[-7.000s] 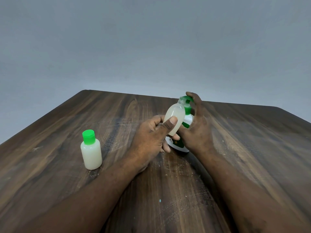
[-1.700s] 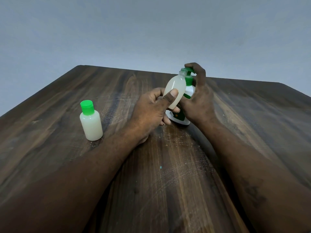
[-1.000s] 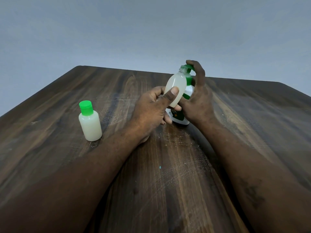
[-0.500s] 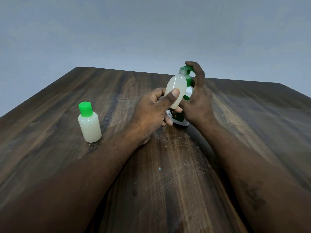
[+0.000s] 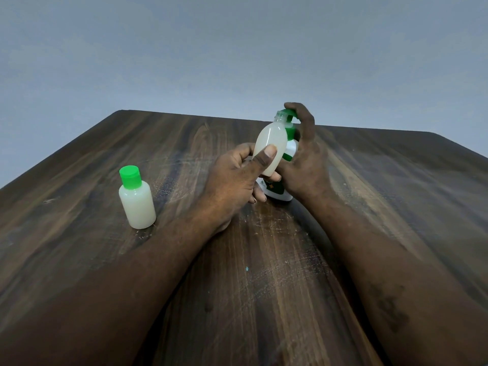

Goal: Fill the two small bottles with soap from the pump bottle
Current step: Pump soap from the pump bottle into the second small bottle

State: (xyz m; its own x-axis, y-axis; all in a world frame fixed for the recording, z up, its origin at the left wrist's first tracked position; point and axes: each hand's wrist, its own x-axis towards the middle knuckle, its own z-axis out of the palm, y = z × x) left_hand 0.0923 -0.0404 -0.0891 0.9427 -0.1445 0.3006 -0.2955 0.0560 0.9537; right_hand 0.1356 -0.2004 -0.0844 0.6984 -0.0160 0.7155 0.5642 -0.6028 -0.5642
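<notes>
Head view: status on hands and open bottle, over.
Left hand grips uncapped small translucent plastic bottle, mouth at spout. Right hand on white pump bottle, fingers over green pump. Green-capped small bottle stands clear, left.

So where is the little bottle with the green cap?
In the head view, the capped small bottle stands upright at the left of the table, apart from the left hand.

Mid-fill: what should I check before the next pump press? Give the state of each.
1. Left hand grips the open small bottle: ok.
2. Its mouth sits at the spout of the pump head: ok.
3. Right hand wraps the pump bottle, finger on the head: ok.
4. Pump bottle base on the table: ok.
5. Room left in the open bottle: cannot tell; it looks nearly full.
6. Capped small bottle upright, apart from both arms: ok.
</notes>
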